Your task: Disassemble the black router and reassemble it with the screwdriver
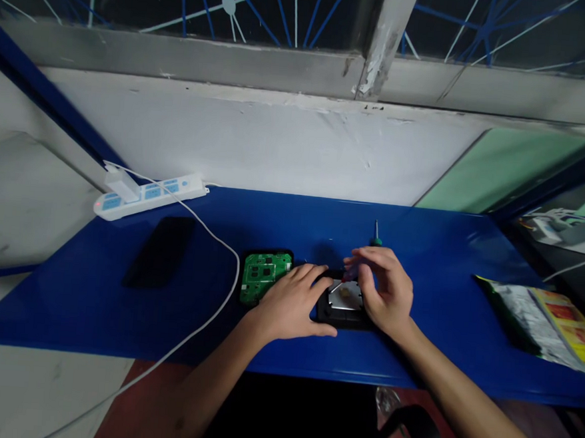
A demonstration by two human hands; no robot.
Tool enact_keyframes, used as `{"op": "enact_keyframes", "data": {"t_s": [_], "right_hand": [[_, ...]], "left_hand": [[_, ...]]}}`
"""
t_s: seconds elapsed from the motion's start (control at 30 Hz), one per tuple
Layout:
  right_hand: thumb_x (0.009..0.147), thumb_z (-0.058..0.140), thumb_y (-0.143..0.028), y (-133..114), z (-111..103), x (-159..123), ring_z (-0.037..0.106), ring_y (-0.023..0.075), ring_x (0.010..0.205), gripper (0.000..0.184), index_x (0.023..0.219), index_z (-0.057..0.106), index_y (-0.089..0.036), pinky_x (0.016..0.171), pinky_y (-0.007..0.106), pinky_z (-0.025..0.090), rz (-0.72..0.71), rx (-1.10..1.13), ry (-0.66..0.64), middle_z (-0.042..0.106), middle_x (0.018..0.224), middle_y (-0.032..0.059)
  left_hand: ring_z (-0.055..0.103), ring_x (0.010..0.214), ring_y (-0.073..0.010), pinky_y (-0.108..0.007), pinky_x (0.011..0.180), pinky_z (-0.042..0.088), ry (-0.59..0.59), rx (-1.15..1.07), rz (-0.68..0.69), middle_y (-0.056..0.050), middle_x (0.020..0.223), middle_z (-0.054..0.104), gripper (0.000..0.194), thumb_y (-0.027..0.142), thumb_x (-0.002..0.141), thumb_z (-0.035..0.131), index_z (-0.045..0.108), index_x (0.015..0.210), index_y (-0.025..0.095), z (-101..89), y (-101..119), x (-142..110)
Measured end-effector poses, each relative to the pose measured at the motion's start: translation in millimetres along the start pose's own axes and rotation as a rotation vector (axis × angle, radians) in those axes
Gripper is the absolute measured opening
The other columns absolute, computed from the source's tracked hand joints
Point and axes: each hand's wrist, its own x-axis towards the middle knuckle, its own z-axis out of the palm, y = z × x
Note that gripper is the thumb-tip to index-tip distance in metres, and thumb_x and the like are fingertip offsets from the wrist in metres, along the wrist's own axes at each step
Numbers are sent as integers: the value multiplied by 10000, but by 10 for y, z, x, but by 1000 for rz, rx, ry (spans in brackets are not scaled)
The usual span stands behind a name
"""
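A black plastic case with a silver metal plate inside lies on the blue table. My left hand holds the case by its left side, thumb at the near edge and fingers at the far one. My right hand is closed around a small screwdriver with a reddish handle. The screwdriver leans across the plate, its thin shaft pointing down to the left; whether the tip touches anything is too small to tell. Left of my left hand sits a green circuit board in a black shell.
Beyond my right hand lies another screwdriver with a green handle. A white power strip with a plugged-in adapter stands back left, near a dark flat object. A white cable crosses the table. Shiny packets lie right.
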Motion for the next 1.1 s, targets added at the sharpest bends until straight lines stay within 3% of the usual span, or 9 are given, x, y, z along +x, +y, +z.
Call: {"op": "enact_keyframes", "data": {"t_s": [0.13, 0.27, 0.4, 0.57, 0.8, 0.9, 1.1], "right_hand": [[969, 553, -162, -64, -23, 58, 698, 233, 1020, 332, 1276, 609, -277, 807, 435, 615, -52, -42, -80, 659, 1219, 109], [883, 706, -140, -94, -33, 100, 657, 214, 919, 378, 1222, 659, -301, 751, 392, 597, -171, -192, -59, 654, 993, 62], [929, 614, -103, -83, -11, 73, 688, 205, 905, 431, 1305, 620, -313, 751, 402, 619, -75, -94, -39, 655, 1047, 71], [962, 568, -147, -71, 10, 63, 711, 165, 814, 339, 1260, 626, -297, 654, 337, 628, 38, 45, 80, 613, 1061, 59], [960, 592, -214, 10, -71, 181, 725, 147, 760, 249, 1200, 610, -275, 684, 337, 636, 117, 31, 331, 620, 1022, 33], [950, 607, -239, 99, -100, 220, 740, 150, 788, 239, 1186, 593, -274, 746, 348, 636, 173, -4, 379, 632, 1026, 26], [948, 616, -301, 258, -103, 209, 733, 178, 895, 206, 1151, 611, -269, 863, 399, 608, 281, -43, 302, 618, 1059, 35]], "left_hand": [[488, 1338, -353, -516, 1121, 427, -1, -2, -4, -142, 1481, 500, 845, 693, 752, 762, 495, 1376, 190, 0, 2, -5], [484, 1340, -352, -515, 1129, 417, -1, -5, -1, -136, 1487, 495, 851, 703, 754, 753, 486, 1381, 194, 21, -5, -7], [473, 1355, -351, -505, 1140, 403, 6, -7, 4, -136, 1482, 499, 849, 710, 760, 743, 487, 1385, 196, 26, -5, -3], [461, 1374, -348, -509, 1146, 395, -19, -36, -18, -127, 1511, 481, 878, 705, 754, 750, 461, 1415, 203, 23, -12, 6], [448, 1391, -351, -511, 1154, 392, -49, -125, -41, -140, 1514, 481, 1058, 787, 701, 739, 367, 1491, 190, -44, -24, 26], [449, 1395, -351, -513, 1141, 407, -73, -157, -50, -142, 1514, 480, 967, 797, 774, 664, 383, 1484, 204, -104, -12, 34], [394, 1433, -331, -533, 1117, 442, -53, -119, -83, -127, 1532, 448, 673, 698, 955, 499, 465, 1428, 222, -160, -10, 71]]}}
